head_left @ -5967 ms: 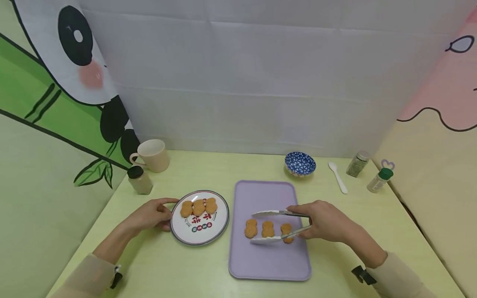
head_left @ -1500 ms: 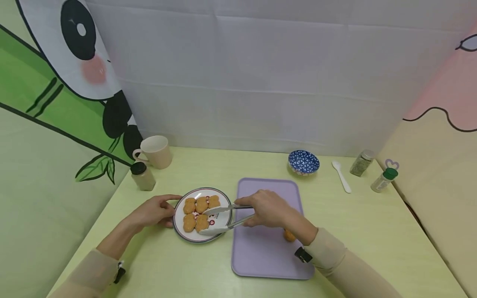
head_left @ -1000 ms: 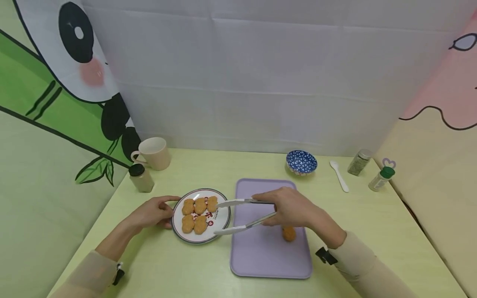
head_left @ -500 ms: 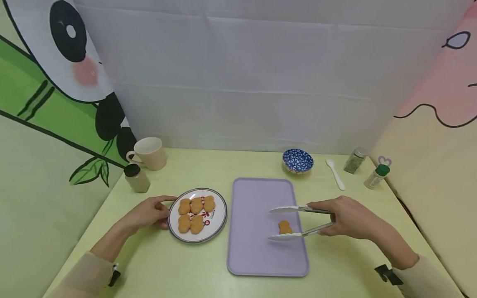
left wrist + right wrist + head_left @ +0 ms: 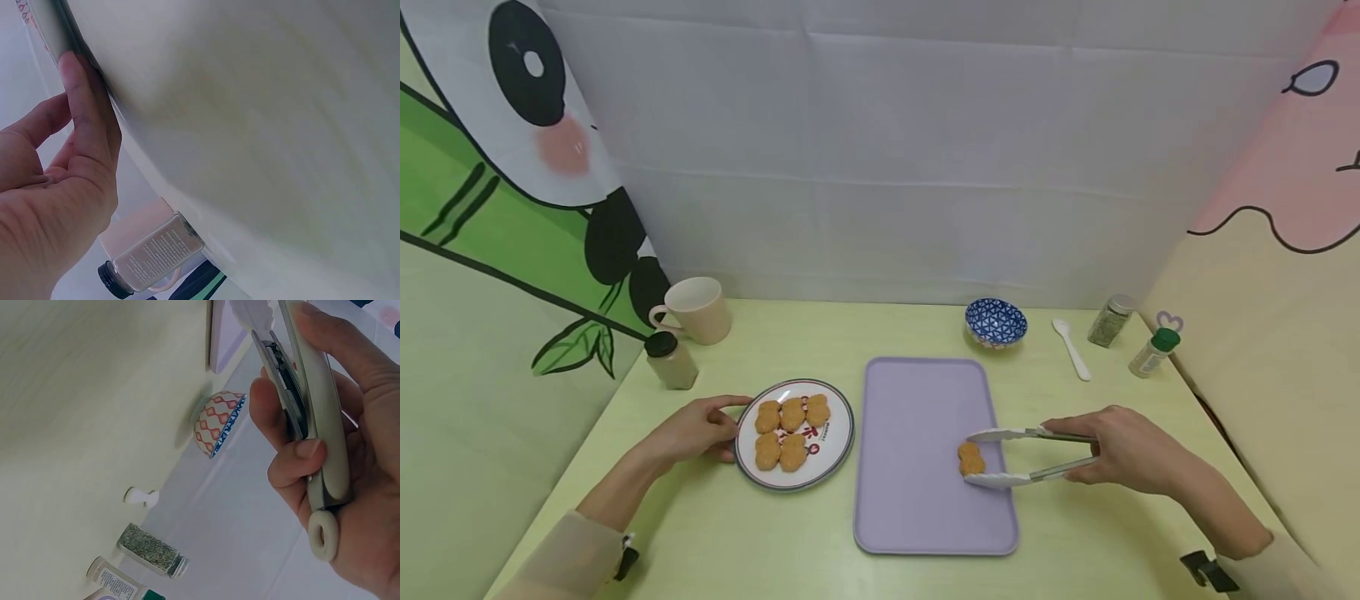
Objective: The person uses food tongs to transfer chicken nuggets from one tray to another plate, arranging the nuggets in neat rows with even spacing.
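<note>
My right hand (image 5: 1138,450) holds a pair of tongs (image 5: 325,425) with pale scalloped tips. Those tips stand at the far and near ends of a single golden-brown chicken nugget (image 5: 971,459) on the lilac tray (image 5: 925,517); whether they press on it I cannot tell. To the left, a round white plate (image 5: 827,467) with a dark rim carries several nuggets (image 5: 792,414) in two rows, three behind and two in front. My left hand (image 5: 696,429) holds the plate's left edge with its fingertips, as the left wrist view also shows.
At the back left are a mug (image 5: 696,310) and a black-capped jar (image 5: 672,360). A blue patterned bowl (image 5: 996,322) stands behind the tray, with a white spoon (image 5: 1071,350), a herb jar (image 5: 1110,321) and a green-capped shaker (image 5: 1153,352) farther right.
Two nuggets have gone from the tray to the plate's front row. After leaving the plate, my right hand has moved right with the tongs to the last tray nugget. My left hand has stayed.
</note>
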{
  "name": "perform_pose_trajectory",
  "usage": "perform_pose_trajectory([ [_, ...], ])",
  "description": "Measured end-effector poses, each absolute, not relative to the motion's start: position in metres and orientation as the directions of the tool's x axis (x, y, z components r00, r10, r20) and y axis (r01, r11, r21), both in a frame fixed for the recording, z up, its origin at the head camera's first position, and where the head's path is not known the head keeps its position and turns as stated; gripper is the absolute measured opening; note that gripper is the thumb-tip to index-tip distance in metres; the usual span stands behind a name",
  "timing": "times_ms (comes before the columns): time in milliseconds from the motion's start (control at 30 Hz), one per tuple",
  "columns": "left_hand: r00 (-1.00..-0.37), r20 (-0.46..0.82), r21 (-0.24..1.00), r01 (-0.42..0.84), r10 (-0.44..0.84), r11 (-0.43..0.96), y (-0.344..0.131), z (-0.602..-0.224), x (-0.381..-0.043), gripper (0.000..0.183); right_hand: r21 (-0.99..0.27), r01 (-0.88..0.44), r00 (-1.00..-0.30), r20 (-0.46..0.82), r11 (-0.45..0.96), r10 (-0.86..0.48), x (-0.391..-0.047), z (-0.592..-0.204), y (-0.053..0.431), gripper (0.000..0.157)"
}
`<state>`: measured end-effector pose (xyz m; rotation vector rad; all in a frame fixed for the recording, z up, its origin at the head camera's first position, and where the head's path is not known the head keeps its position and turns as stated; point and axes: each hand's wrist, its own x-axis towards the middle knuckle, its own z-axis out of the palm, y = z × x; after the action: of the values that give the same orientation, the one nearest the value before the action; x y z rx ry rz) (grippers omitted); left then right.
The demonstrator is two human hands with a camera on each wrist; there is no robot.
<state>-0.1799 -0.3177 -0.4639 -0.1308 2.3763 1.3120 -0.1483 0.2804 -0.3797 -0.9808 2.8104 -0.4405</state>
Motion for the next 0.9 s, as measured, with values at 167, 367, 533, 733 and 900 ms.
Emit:
perform_pose_trajectory([
  [167, -0.91, -0.398, 0.785, -0.271, 0.118, 0.556, -0.318, -0.462, -0.179, 0.053, -0.297, -0.589, -0.785, -0.01, 0.752, -0.619, -0.147, -0.382, 0.28, 0.055],
  [367, -0.91, -0.394, 0.79, -0.266, 0.125, 0.553, -0.316, -0.463, -0.18, 0.052, -0.304, -0.601, -0.778, 0.012, 0.739, -0.628, -0.146, -0.381, 0.275, 0.054],
  [533, -0.909, -0.395, 0.795, -0.265, 0.134, 0.546, -0.316, -0.463, -0.179, 0.052, -0.323, -0.628, -0.758, 0.049, 0.708, -0.651, -0.151, -0.376, 0.261, 0.054],
  [733, -0.911, -0.393, 0.785, -0.26, 0.128, 0.562, -0.317, -0.46, -0.179, 0.051, -0.286, -0.676, -0.725, 0.1, 0.679, -0.681, -0.166, -0.363, 0.214, 0.053],
  [900, -0.907, -0.4, 0.788, -0.269, 0.129, 0.554, -0.317, -0.46, -0.18, 0.051, -0.227, -0.725, -0.683, 0.109, 0.651, -0.723, -0.179, -0.359, 0.161, 0.055],
])
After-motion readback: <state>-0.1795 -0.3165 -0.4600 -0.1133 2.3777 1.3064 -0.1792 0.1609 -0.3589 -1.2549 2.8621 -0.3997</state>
